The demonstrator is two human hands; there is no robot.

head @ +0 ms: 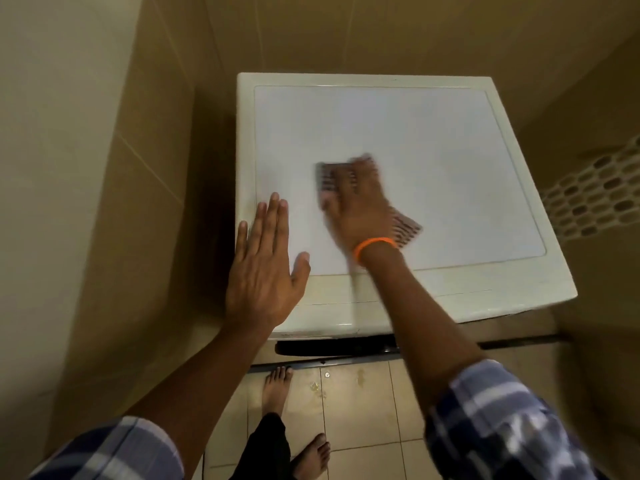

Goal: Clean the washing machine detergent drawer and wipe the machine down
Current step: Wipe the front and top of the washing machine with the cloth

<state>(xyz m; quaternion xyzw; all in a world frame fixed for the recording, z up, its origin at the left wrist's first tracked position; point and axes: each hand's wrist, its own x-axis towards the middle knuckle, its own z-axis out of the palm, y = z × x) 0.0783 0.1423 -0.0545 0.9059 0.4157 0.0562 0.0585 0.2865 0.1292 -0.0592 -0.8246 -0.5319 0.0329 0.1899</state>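
Right hand (pixel 360 206) flat on cloth (pixel 403 227)

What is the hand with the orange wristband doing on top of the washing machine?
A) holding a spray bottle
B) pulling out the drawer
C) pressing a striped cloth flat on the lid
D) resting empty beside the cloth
C: the right hand lies spread on the striped cloth, pressing it on the washing machine lid.
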